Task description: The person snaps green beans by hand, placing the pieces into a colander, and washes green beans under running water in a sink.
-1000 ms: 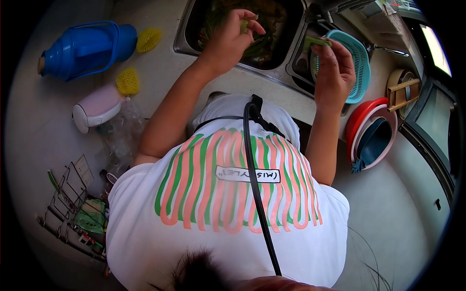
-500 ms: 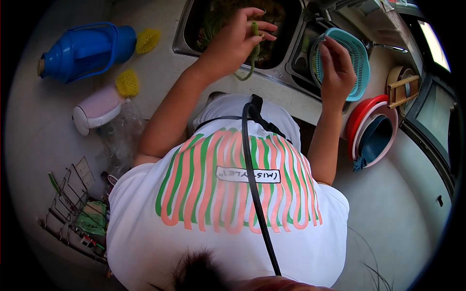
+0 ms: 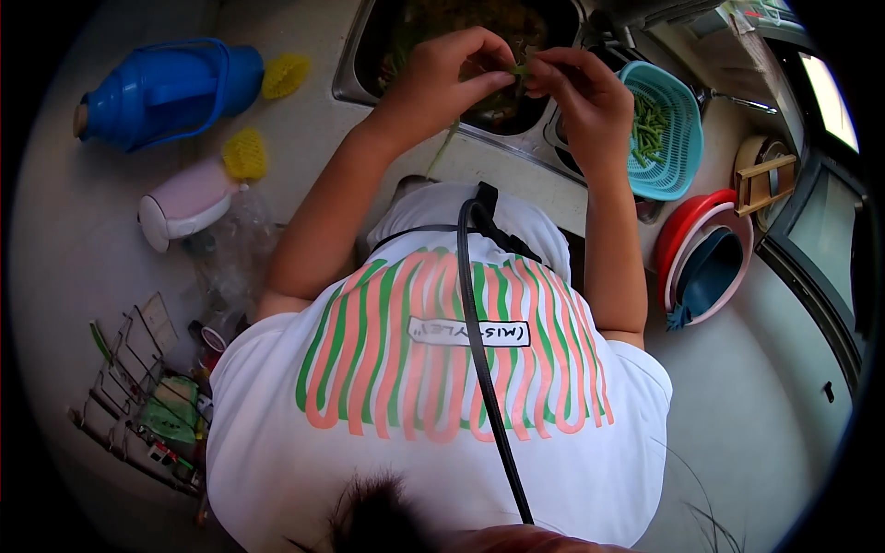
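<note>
Grip clamped on green stem [image 3: 521, 69], left hand [image 3: 444, 77] and right hand [image 3: 592, 100] partly hiding sink [image 3: 348, 81], green pieces [image 3: 651, 131] in turquoise basket [image 3: 684, 111].

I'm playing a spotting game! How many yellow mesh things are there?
2. One yellow mesh thing is by the base of the blue flask; the other is beside the pink jug.

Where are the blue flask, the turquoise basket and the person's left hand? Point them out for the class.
blue flask [image 3: 118, 109]: head view, on its body near the stopper.
turquoise basket [image 3: 680, 120]: head view, bare inner side.
left hand [image 3: 435, 78]: head view, back of the hand.
</note>
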